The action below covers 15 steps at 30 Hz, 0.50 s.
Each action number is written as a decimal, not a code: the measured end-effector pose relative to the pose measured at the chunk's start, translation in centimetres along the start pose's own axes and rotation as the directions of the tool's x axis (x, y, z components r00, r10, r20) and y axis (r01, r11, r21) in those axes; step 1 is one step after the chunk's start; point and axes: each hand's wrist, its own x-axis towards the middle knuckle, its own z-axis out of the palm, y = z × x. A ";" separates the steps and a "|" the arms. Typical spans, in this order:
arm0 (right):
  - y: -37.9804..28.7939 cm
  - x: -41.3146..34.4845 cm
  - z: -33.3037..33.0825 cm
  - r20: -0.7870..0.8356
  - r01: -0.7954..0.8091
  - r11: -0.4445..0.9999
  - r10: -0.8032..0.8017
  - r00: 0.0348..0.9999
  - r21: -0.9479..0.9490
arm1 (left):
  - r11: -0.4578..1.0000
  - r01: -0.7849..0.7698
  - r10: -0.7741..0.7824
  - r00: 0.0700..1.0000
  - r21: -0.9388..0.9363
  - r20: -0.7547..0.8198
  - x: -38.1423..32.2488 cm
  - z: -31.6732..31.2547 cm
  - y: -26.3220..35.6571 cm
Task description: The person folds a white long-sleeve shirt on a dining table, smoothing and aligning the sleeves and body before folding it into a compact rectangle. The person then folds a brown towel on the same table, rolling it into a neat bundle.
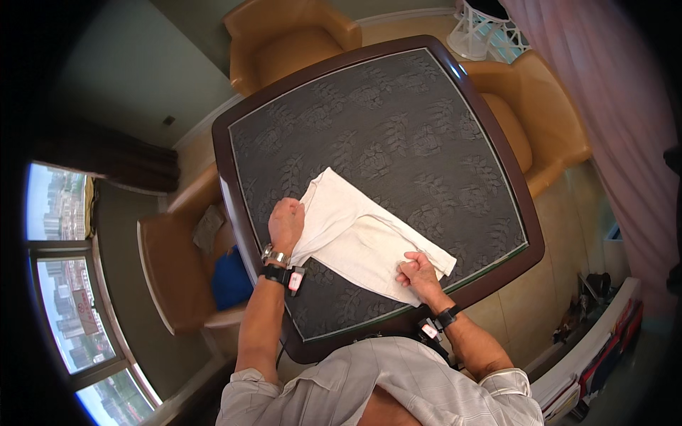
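Observation:
A white cloth garment [357, 239], partly folded over itself, lies at a slant on the near part of the table's dark, flower-patterned top [373, 133]. At the garment's left edge is my left hand [286, 222], fingers bent against the fabric; whether they pinch it is hidden. My right hand [418, 274] rests over the garment's lower right end with its fingers curled; a grip on the cloth cannot be made out. Both wrists wear black straps with small devices, and a metal watch [275, 254] sits on the left one.
A raised dark wooden rim [533, 234] frames the table. Tan armchairs stand at its far side [298, 48], right [543, 117] and left [170, 261]; the left one holds a blue item [232, 279] and a grey cloth [208, 229]. A pink curtain [591, 106] hangs at right.

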 end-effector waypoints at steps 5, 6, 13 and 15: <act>-0.2 0.1 0.0 0.003 -0.010 1.000 0.010 1.000 0.007 | 0.981 -0.190 0.191 0.979 -0.030 0.069 -6.5 -4.1 -2.7; -0.3 0.1 0.0 0.002 -0.013 1.000 0.013 1.000 0.008 | 0.969 -0.248 0.248 0.964 -0.015 0.093 -7.9 -5.1 -2.2; -0.4 0.3 0.1 -0.015 -0.017 1.000 0.017 1.000 0.006 | 0.937 -0.299 0.300 0.954 0.183 0.023 -13.8 -3.4 -4.0; -0.3 0.3 0.2 -0.018 -0.020 1.000 0.020 1.000 -0.002 | 0.944 -0.299 0.309 0.949 0.143 -0.058 -14.2 -3.3 -4.0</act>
